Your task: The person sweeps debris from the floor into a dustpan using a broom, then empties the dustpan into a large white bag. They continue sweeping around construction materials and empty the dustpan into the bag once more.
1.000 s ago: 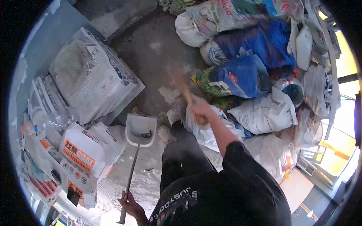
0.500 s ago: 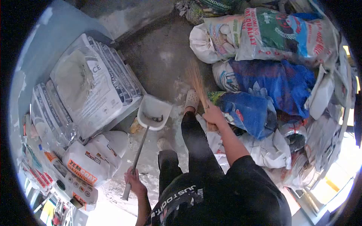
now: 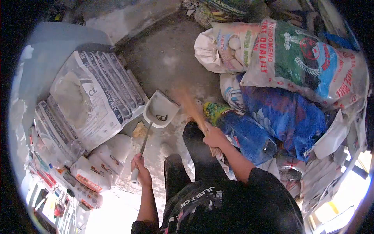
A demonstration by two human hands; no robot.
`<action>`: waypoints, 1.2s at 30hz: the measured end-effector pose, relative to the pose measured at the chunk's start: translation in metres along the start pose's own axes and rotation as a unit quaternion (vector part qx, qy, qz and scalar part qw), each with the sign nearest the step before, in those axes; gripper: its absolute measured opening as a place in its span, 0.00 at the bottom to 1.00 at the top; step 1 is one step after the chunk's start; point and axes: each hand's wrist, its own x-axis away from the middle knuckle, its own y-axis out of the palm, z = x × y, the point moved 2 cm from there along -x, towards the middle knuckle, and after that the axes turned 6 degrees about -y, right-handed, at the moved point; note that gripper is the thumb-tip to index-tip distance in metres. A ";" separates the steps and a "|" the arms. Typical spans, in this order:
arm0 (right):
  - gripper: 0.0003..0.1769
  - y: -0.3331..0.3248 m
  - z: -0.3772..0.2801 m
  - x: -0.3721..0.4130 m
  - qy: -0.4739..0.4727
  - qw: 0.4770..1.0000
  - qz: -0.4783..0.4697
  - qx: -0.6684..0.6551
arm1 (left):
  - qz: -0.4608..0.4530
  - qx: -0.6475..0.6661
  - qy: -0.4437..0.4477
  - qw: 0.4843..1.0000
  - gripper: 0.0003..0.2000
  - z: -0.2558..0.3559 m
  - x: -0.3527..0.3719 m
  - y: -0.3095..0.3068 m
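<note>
My left hand (image 3: 141, 168) is wrapped round the long handle of a white dustpan (image 3: 148, 115), just above its grey end grip. The pan lies ahead of me with its open edge facing up and right, and some dark debris (image 3: 161, 117) sits inside it. In my right hand (image 3: 215, 137) is a straw broom (image 3: 193, 110), gripped near the bound end. Its bristles are blurred and fan out over the floor, close to the right side of the dustpan's mouth.
Stacked bags of cement-like product (image 3: 103, 93) stand on the left, with white Zemcoat bags (image 3: 87, 175) nearer me. On the right, filled rice sacks (image 3: 300, 62) and blue sacks (image 3: 280, 113) are piled up. Bare concrete floor (image 3: 156, 58) runs between them to a wall.
The broom's bristles have swung left towards the dustpan's mouth, and my right hand has moved left and nearer to me. The dustpan has turned slightly, and the view has shifted.
</note>
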 end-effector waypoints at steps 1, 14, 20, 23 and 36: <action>0.46 -0.010 -0.007 0.000 0.001 0.999 0.039 -0.026 | 0.010 0.006 -0.010 1.000 0.22 -0.002 0.001 0.001; 0.41 0.065 -0.037 -0.018 -0.161 0.980 -0.095 0.073 | 0.049 0.028 -0.022 0.998 0.19 -0.017 -0.026 0.007; 0.40 0.044 0.001 -0.045 0.102 0.989 0.103 0.021 | 0.039 0.053 -0.032 0.997 0.20 0.010 -0.015 0.007; 0.42 0.078 0.009 -0.058 0.107 0.993 0.023 0.038 | 0.025 -0.003 0.018 1.000 0.17 -0.002 -0.016 0.012; 0.36 0.129 -0.018 -0.080 -0.021 0.995 0.001 0.096 | -0.076 -0.127 0.159 0.976 0.04 0.000 -0.016 0.012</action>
